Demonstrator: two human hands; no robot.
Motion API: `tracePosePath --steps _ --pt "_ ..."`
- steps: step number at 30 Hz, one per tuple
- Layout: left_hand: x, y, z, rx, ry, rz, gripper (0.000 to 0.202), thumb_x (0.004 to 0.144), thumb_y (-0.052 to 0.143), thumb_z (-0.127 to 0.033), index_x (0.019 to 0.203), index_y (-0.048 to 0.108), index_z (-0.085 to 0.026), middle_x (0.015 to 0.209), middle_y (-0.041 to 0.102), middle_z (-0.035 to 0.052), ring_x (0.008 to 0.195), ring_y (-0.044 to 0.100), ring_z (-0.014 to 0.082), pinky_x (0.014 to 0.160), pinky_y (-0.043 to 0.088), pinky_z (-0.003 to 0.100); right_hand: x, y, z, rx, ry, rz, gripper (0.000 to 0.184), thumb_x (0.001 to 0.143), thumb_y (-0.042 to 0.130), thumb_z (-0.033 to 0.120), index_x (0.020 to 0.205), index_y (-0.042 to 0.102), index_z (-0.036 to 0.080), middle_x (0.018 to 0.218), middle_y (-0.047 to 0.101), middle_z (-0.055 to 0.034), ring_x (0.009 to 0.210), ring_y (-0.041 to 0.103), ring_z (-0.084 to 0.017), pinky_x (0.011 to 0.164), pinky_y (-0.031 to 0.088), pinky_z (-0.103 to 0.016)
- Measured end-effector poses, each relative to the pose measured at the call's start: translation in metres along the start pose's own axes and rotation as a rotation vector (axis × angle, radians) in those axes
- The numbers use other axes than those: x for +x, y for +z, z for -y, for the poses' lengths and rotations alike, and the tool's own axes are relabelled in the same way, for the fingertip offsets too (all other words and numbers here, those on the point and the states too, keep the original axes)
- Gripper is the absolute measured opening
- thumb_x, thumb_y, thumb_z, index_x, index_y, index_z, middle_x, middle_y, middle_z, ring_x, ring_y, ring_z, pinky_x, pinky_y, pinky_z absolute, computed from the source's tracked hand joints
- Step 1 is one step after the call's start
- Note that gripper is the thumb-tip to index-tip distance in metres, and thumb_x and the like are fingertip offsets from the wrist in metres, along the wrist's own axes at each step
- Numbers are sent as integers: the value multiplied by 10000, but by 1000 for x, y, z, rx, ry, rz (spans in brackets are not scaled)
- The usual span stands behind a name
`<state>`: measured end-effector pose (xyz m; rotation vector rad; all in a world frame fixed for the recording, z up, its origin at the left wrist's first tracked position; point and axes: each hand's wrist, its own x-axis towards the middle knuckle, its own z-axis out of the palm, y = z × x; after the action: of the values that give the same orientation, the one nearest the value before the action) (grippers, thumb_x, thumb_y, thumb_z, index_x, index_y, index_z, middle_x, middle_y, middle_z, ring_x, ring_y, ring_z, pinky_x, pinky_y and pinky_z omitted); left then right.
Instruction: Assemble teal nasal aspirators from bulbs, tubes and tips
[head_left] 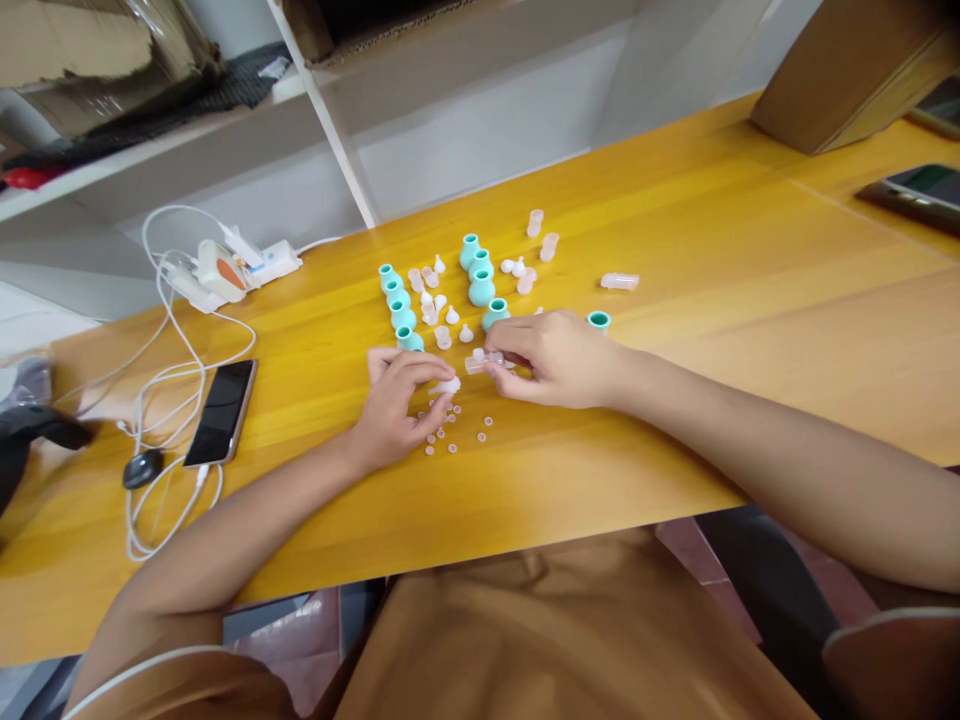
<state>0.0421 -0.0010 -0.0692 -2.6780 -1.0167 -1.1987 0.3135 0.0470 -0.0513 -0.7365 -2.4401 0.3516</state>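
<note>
My left hand (397, 405) pinches a small white plastic piece (448, 385) between thumb and fingertips. My right hand (559, 360) grips a clear tube-shaped plastic part (480, 363), its open end toward the left hand. The two parts are close but apart. Just below the left fingers lie several tiny pale rings (452, 448). Beyond the hands stand several teal rubber bulbs (481, 288) in two rough rows, with a further teal bulb (598, 320) partly hidden behind my right wrist. Among them are white funnel-shaped tips (452, 315) and translucent cylinders (549, 247).
One clear cylinder (620, 282) lies on its side to the right. At left are a phone (221, 412), tangled white cables (169, 380) and a power strip (270, 262) with chargers. A cardboard box (847, 75) and another phone (915, 195) are at far right.
</note>
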Motion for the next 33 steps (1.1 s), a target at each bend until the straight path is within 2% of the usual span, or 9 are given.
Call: tracePosePath --steps 5,9,14,28,33 --pt "1 -1 2 -155 33 -66 154 1056 732 -279 1172 634 -253 1122 835 33 1017 766 186 963 517 390 1 5 -3 198 -76 15 305 1103 503 335 834 482 193 726 509 22 651 452 -112 674 321 -263" --pt "0 0 4 -208 27 -79 142 1056 738 -270 1165 651 -246 1132 838 39 1028 766 184 961 538 380 1 7 -4 261 -138 44 281 1136 465 311 884 498 191 791 546 2 693 478 -122 698 346 -261" --pt "0 1 4 -191 16 -83 130 1060 732 -287 1162 660 -250 1117 843 40 1023 772 190 957 551 386 2 8 -2 256 -177 46 287 1153 441 312 905 509 185 803 544 0 699 480 -123 702 345 -264" --pt "0 -1 4 -134 -3 -30 147 1079 707 -372 1167 691 -255 1087 852 30 983 800 188 936 561 387 -2 7 3 165 -136 88 355 1174 397 390 936 551 177 873 620 -44 719 507 -140 681 303 -287" --pt "-1 1 7 -168 -25 -61 138 1069 725 -352 1159 697 -251 1074 845 30 962 775 182 891 570 369 -2 7 3 135 -123 119 467 1201 342 494 970 587 171 908 655 -65 745 525 -158 684 283 -295"
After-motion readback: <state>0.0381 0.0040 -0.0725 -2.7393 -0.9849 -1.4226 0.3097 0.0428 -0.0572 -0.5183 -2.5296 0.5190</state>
